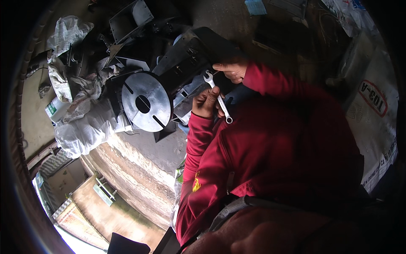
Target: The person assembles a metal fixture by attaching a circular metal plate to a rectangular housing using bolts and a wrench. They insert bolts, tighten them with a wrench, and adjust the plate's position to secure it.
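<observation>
My left hand [206, 102] is closed round the shaft of a silver combination wrench [222, 106]. The wrench's open jaw points up and away, while its ring end hangs down near my red sleeve. Just right of the jaw, my right hand [235, 71] has its fingers curled and its thumb side toward the dark metal frame. Whatever those fingers pinch, if anything, is hidden. The frame [177, 63] has slots and small brassy studs. Left of my left hand, a round grey metal disc [148, 103] with a centre hole and two slots is attached to the dark assembly.
Behind the disc lie dark metal housings [131, 19]. Crumpled plastic bags [80, 131] and a white jug [56, 109] are at the left. A large white sack [372, 110] stands at the right. A blue piece [255, 6] lies on the far floor.
</observation>
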`<state>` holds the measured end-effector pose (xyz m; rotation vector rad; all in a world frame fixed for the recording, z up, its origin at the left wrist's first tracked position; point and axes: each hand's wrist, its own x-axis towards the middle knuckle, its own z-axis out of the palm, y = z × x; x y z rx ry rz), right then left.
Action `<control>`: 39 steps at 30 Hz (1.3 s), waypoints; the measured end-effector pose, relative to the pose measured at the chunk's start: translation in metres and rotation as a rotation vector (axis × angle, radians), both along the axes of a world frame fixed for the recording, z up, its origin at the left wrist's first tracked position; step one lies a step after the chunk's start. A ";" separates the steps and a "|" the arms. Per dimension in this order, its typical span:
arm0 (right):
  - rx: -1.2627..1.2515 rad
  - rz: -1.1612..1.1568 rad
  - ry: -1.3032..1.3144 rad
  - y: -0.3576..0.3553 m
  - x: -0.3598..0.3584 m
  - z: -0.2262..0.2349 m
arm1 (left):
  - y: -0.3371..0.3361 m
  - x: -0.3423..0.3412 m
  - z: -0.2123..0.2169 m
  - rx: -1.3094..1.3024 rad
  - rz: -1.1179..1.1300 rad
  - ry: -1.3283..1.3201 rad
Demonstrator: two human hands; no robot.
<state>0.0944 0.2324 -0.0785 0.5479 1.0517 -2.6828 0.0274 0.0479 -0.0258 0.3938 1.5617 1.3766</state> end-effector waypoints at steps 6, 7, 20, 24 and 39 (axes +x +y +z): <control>0.034 0.112 -0.237 0.016 -0.009 0.029 | 0.002 0.000 0.000 0.005 -0.002 0.021; 0.024 0.144 -0.287 0.017 -0.012 0.031 | 0.000 0.000 0.000 -0.007 -0.005 0.037; -0.019 0.345 -0.037 0.044 -0.004 0.015 | -0.013 -0.002 -0.007 0.069 0.036 -0.016; 0.050 0.217 0.018 0.029 0.003 0.006 | -0.018 -0.003 -0.012 0.117 0.023 0.005; 1.666 -0.492 0.817 0.030 -0.024 -0.003 | -0.012 -0.001 -0.012 0.101 0.007 -0.064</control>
